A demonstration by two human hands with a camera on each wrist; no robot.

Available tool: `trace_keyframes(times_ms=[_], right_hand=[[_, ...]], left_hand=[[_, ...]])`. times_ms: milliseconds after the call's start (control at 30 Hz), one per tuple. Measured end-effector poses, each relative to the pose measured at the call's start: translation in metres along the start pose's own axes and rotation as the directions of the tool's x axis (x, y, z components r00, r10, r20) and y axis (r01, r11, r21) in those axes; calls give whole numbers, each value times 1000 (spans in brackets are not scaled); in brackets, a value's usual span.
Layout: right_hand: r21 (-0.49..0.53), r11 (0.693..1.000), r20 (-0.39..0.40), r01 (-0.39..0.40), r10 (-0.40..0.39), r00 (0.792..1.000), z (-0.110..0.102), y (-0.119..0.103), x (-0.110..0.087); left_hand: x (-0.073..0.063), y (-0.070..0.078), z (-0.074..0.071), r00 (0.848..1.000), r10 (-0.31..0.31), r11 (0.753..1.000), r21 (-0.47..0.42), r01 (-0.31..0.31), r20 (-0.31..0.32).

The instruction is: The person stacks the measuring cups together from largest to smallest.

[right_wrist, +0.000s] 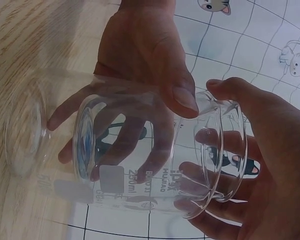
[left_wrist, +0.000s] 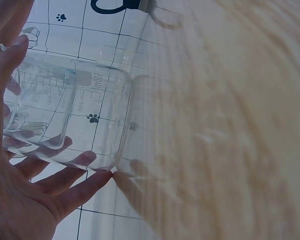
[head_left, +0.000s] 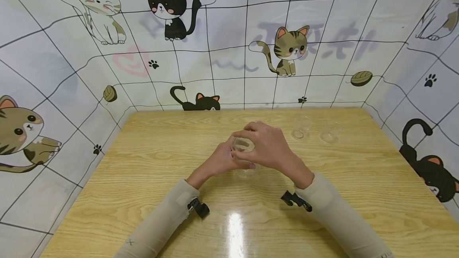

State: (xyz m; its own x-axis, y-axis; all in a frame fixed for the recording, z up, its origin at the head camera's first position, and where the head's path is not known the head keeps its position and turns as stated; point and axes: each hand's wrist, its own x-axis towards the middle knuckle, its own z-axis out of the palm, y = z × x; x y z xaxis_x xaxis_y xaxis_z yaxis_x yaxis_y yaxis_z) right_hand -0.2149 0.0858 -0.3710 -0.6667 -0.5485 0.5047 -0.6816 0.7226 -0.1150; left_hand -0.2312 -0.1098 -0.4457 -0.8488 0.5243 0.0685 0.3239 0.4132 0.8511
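Observation:
Two clear glass beakers stand nested upright at the middle of the table. The larger beaker (left_wrist: 104,117) is on the outside, its base at the tabletop. Inside it sits a smaller beaker (right_wrist: 132,187) marked 250ml, its bottom above the larger one's base and its rim sticking out on top. My left hand (head_left: 224,159) holds the larger beaker round its side, thumb toward me. From above, my right hand (head_left: 268,144) grips the smaller beaker near its rim, with thumb and fingers spread round it.
Two more clear glass beakers stand farther back on the right: one beaker (head_left: 300,131) and, beside it, another beaker (head_left: 329,133). The wooden table (head_left: 161,210) meets a cat-patterned wall covering (head_left: 229,63) at the back and sides.

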Motion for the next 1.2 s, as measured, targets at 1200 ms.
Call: trace_keyframes(times_ms=[1200], right_hand=[[19,1000,-18,-12,12,1000,5,-2,0]], left_hand=[[-1,0,-1,1000,11,1000,10,-10,-5]])
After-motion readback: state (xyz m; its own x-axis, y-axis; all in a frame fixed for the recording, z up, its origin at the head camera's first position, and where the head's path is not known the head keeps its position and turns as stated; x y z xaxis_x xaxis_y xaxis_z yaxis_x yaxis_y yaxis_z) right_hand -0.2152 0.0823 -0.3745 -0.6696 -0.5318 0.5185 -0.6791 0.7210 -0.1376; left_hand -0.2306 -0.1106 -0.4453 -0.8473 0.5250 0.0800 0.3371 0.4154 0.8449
